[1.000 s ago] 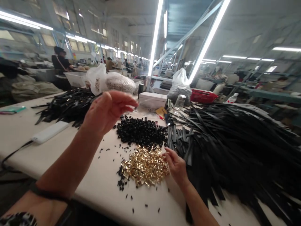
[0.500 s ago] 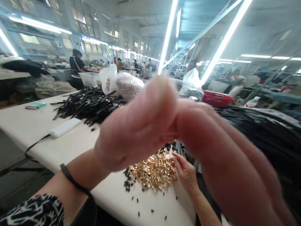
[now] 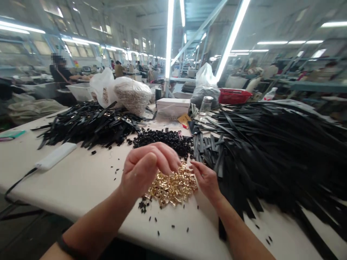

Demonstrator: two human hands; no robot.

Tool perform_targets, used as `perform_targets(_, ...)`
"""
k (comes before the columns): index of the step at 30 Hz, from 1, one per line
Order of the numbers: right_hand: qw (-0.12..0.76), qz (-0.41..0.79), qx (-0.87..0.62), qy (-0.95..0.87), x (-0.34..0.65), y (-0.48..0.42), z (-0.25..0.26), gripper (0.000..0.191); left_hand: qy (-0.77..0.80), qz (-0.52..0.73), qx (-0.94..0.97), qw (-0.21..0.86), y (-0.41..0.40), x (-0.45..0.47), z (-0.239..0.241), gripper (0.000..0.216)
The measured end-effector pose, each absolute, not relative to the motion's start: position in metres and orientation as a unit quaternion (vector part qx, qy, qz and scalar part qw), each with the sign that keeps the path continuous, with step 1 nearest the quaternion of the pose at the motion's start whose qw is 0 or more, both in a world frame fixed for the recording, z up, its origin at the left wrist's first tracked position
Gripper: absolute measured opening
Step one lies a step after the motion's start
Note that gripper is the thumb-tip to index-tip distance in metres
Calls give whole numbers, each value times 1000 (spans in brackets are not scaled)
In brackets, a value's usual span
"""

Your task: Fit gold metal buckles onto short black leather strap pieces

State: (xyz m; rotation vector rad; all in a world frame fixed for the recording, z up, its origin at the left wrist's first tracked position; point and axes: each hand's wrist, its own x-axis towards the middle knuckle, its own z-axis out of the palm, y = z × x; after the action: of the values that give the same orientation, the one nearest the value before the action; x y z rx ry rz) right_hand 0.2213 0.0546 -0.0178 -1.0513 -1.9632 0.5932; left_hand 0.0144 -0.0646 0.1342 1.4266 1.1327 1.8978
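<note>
A heap of small gold metal clips (image 3: 173, 187) lies on the white table (image 3: 81, 180) in front of me. My left hand (image 3: 148, 166) hovers over its left side with fingers curled down and bunched; what they hold, if anything, is hidden. My right hand (image 3: 204, 178) rests at the heap's right edge, fingers bent toward the clips, nothing visible in them. Behind the heap sits a pile of small black plastic pieces (image 3: 165, 139). A large mass of black straps (image 3: 276, 151) spreads to the right.
A second pile of black straps (image 3: 89, 124) lies at the left, with a white power bank (image 3: 55, 156) and cable near it. Plastic bags (image 3: 130, 94), a white box (image 3: 173, 106), a jar (image 3: 206, 106) and a red basket (image 3: 234, 95) stand behind. Other workers sit farther back.
My left hand was raised, swept close past the camera, and has come down over the gold clips. My right hand stayed at the heap's right edge.
</note>
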Motion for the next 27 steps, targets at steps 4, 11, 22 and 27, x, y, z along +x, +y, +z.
perform_targets(4, 341, 126, -506, -782, 235, 62, -7, 25, 398, 716, 486, 306, -25, -2, 86, 34)
perform_targets(11, 334, 16, -602, -725, 274, 79, 18, 28, 495, 633, 505, 315, -12, -21, 14, 29)
perform_targets(22, 229, 11, -506, -832, 264, 77, 5, 31, 438, 507, 720, 182, -20, -3, 23, 24)
perform_targets(27, 172, -22, -456, -873, 253, 81, -12, 26, 429, 512, 722, 181, -21, 0, 26, 24)
